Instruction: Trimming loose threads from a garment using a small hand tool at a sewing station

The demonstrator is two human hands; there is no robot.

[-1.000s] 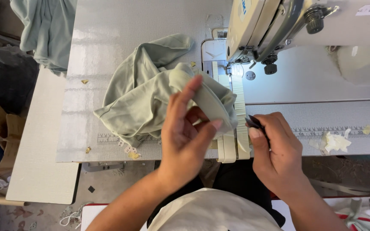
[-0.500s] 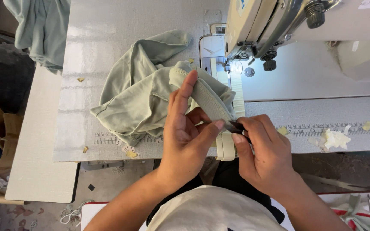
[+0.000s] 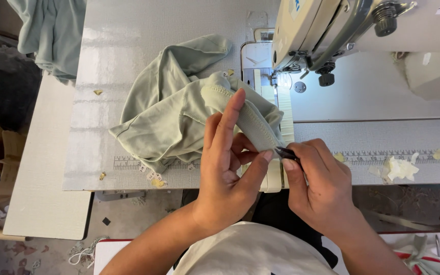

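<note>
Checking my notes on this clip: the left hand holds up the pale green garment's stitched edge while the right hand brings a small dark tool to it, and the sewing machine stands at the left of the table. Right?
Not quite: the head view shows the sewing machine at the table's right. The left hand does hold the pale green garment, and the right hand does bring the small dark tool to it.

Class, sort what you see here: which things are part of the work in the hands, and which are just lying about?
In use:
left hand gripping the pale green garment
right hand pinching a small dark tool at the garment's hem

Lying about:
fabric scraps
hanging green cloth
sewing machine
</note>
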